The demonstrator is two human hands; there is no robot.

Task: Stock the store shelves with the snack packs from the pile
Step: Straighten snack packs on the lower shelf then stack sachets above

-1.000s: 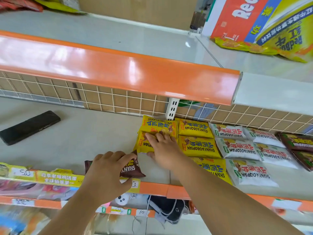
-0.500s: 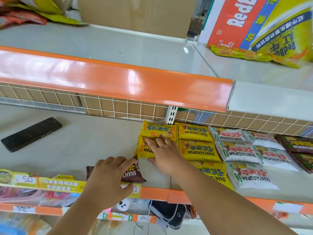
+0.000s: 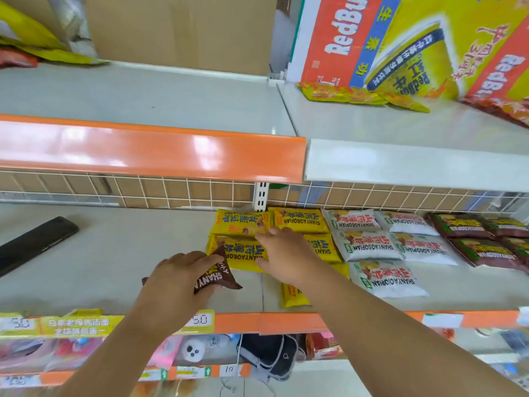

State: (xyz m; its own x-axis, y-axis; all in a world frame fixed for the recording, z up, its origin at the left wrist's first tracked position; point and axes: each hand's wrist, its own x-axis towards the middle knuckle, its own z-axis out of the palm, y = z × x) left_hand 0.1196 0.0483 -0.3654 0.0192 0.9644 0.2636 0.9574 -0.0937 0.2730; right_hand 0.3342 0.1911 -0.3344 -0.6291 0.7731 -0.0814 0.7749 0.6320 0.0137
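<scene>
My left hand [image 3: 174,282] grips a brown snack pack [image 3: 219,277] just above the middle shelf [image 3: 108,262]. My right hand [image 3: 283,255] rests with spread fingers on a yellow snack pack [image 3: 243,253] lying left of the shelf joint. Another yellow pack [image 3: 240,223] lies behind it. More yellow packs [image 3: 299,222] sit to the right, then white packs [image 3: 369,246] and dark brown packs [image 3: 483,250] in rows. One yellow pack [image 3: 292,295] shows under my right forearm.
A black phone [image 3: 37,242] lies at the left of the middle shelf. A wire grid [image 3: 143,191] backs that shelf. The upper shelf [image 3: 143,96] holds a cardboard box [image 3: 183,30], a RedBull carton [image 3: 415,44] and yellow bags [image 3: 360,96]. Lower shelves hold mixed goods.
My left hand has lifted the brown pack and carried it right, toward the yellow packs. My right hand has shifted slightly right on the yellow pack. The view has tilted upward.
</scene>
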